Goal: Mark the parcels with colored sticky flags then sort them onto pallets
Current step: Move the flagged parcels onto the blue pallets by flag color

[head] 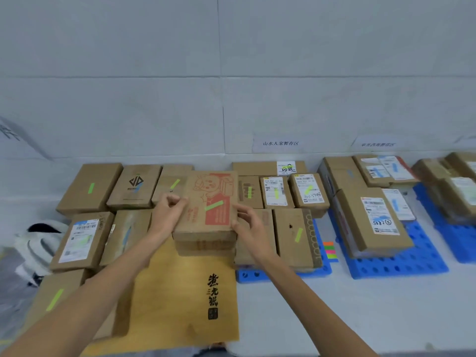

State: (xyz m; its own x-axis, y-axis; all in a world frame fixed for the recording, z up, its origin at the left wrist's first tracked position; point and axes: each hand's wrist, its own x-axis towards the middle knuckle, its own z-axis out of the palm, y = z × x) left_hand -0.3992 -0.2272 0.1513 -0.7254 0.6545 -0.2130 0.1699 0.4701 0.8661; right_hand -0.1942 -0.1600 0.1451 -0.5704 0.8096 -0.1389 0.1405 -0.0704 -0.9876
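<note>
Below the pig box (pixel 208 202) lies a big yellow parcel (pixel 180 292); right of the box stands a loaded blue pallet (pixel 396 266). The left hand (pixel 170 206) grips the box's left edge, and the right hand (pixel 248 224) grips its right. A green flag (pixel 213 205) is on its lid, with a flag pad (pixel 331 251) off to its right.

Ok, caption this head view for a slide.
Left hand and right hand hold a green-flagged parcel over other parcels, blue pallets alongside.

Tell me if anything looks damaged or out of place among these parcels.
One box right of the right hand has a small dark hole or stain on top. The pad of sticky flags lies loose between two blue pallets.
</note>
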